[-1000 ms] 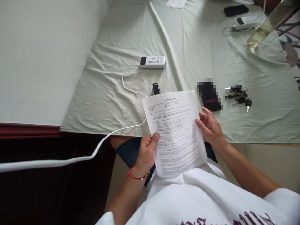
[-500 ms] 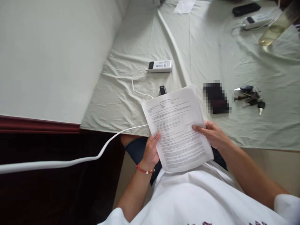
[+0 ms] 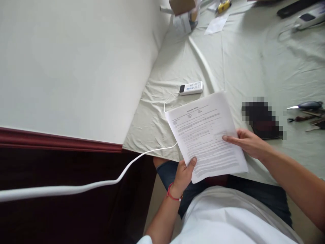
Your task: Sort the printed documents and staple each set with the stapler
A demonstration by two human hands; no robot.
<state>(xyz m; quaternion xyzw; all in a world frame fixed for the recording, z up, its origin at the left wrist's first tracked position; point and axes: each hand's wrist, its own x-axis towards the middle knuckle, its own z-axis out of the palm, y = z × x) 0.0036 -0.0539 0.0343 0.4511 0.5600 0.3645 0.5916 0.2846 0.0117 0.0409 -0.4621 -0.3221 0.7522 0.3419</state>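
Observation:
Printed paper sheets (image 3: 203,125), seemingly a small stack, are held between both hands above my lap and the table edge. My left hand (image 3: 185,173) grips the lower left edge, its thumb on top of the print. At the right edge, my right hand (image 3: 247,142) pinches the paper with the thumb over the front and the fingers partly hidden behind. The text is too small to read. Just right of the sheets lies a dark blurred-out rectangular object (image 3: 261,118).
On the green cloth (image 3: 157,128) lie a white power bank (image 3: 191,88) with a cable, and keys (image 3: 313,113) at right. A white cable (image 3: 101,184) runs across the left. Farther back are a cardboard box (image 3: 181,6), a loose paper (image 3: 217,24) and another white device (image 3: 311,17).
The view has shifted, so the table things appear farther right and lower. Both hands still hold the sheets, which now cover the small black object behind their top edge.

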